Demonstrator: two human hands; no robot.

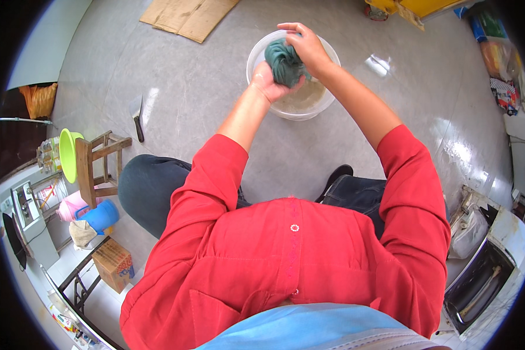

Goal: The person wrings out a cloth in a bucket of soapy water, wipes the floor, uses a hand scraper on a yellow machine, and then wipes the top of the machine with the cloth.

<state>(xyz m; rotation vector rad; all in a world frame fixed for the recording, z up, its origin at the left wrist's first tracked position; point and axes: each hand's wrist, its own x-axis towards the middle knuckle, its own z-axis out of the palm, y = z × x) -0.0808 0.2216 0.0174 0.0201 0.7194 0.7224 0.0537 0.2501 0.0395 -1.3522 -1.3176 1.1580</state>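
A bunched dark green wet cloth (283, 62) is held over a round translucent plastic tub (295, 115) with cloudy water in it. My left hand (270, 83) supports the cloth from below, palm up, its fingers partly hidden beneath it. From the upper right, my right hand (307, 49) presses against the cloth with the thumb and some fingers, while its index finger stretches out over the rim. The tub stands on the grey floor in front of me.
A scraper with a black handle (138, 127) lies on the floor at the left. Beyond it are a wooden stool (85, 168), a lime green basin (67, 155) and a blue plastic jug (101, 216). Flattened cardboard (188, 17) lies at the top; a yellow object (433, 6) is at the upper right.
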